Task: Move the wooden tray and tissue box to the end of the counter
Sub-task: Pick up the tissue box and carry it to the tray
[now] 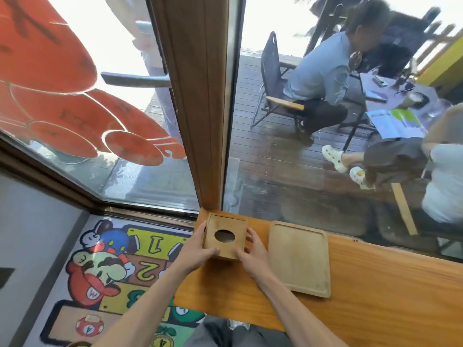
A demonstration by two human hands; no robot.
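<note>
**Both hands on the tissue box at the counter's end**

Gripped from either side, the wooden tissue box [224,236] sits between the two bare hands: the left hand [198,249] wraps its 9 o'clock face with the thumb across the near edge, and the right hand [253,249] presses its 3 o'clock face, fingers curled along the side. Whether the box's base is resting on the counter [375,291] or raised just off it cannot be told from this angle.

From the head camera, the box stands at the far left end of the orange-brown counter, close to the foot of the wooden window post [200,108] that rises toward 12 o'clock. Its top carries an oval opening (dark inside, no tissue showing). At 3 o'clock from the box, just beside the right hand, the wooden tray [300,259] lies flat on the counter, a pale rectangle with a raised rim and rounded corners, its long side running toward 6 o'clock.

At 8 o'clock from the box, past the counter's edge, the floor shows a cartoon floor painting [105,266] with numbered panels. Beyond the glass, toward 1 and 2 o'clock, a seated person [323,71] in a light blue shirt occupies a dark chair [271,78] on a wooden deck.
</note>
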